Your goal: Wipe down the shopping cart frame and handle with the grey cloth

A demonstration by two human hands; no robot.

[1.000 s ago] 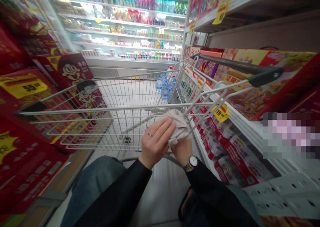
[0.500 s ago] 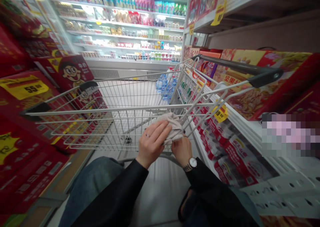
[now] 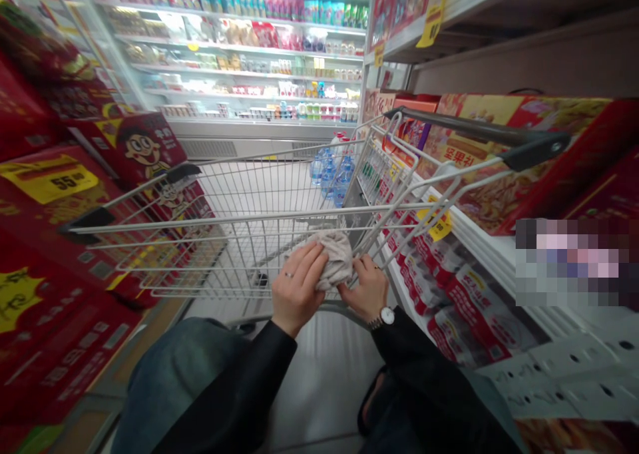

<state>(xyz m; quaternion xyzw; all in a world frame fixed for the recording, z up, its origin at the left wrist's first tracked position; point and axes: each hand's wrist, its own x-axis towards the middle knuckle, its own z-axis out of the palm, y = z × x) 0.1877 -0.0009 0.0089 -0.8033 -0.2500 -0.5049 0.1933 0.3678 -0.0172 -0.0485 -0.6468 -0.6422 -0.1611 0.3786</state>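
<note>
1. the person's left hand (image 3: 297,287), with a thin ring (image 3: 288,275) on one finger, has its fingers (image 3: 309,261) curled over the top of a crumpled cloth (image 3: 332,261), a soft, beige-grey fabric bunched into a lumpy wad.
2. the right hand (image 3: 365,287) grips the same cloth from the other side, its fingers (image 3: 360,266) closed on the lower edge. a round wristwatch (image 3: 386,316) with a pale face sits on that wrist.
3. the cloth sits between the two hands, right by the near end of a shopping cart (image 3: 239,216) built of thin, pale metal wire. i can't tell whether it touches the wire.
4. a black plastic grip (image 3: 536,151) caps a cart rail at the upper right, and black sleeves (image 3: 239,387) run from both wrists toward the lower edge of the view.
5. on the right, red-and-white packs (image 3: 474,314) lie along a white shelf (image 3: 499,267), and a yellow price tag (image 3: 434,224) is partly hidden behind the cart wires.
6. clear bottles of water (image 3: 329,178) stand beyond the wire, though i can't tell if they are inside the cart. a pixelated patch (image 3: 569,261) hides whatever is at the right, and the goods in the far refrigerated case (image 3: 239,61) are too small to make out.
</note>
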